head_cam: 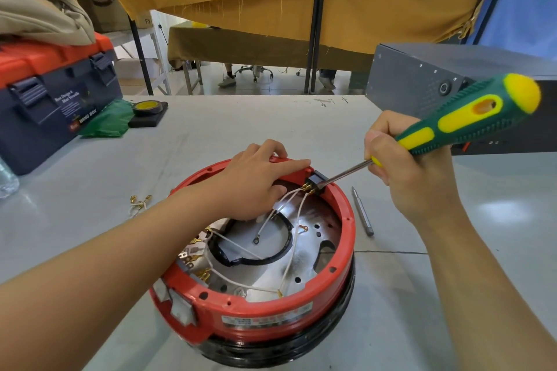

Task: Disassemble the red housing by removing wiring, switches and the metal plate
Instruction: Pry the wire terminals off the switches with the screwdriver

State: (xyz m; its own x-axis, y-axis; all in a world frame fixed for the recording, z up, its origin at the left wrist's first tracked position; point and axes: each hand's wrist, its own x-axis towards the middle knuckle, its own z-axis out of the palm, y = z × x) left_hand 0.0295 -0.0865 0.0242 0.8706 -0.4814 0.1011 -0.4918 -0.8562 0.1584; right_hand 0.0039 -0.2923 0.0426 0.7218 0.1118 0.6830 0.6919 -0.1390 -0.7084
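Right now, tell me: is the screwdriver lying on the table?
No, the right hand holds the screwdriver, its tip at the black switch on the red housing.

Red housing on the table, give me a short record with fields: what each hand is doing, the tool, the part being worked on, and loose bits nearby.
left hand: left hand rests on the far rim of the round red plastic housing
right hand: right hand grips the green and yellow screwdriver
tool tip: at the small black switch block on the rim
wiring: white wires run from that block
loose bits: grey metal bit right of the housing; brass terminals to its left
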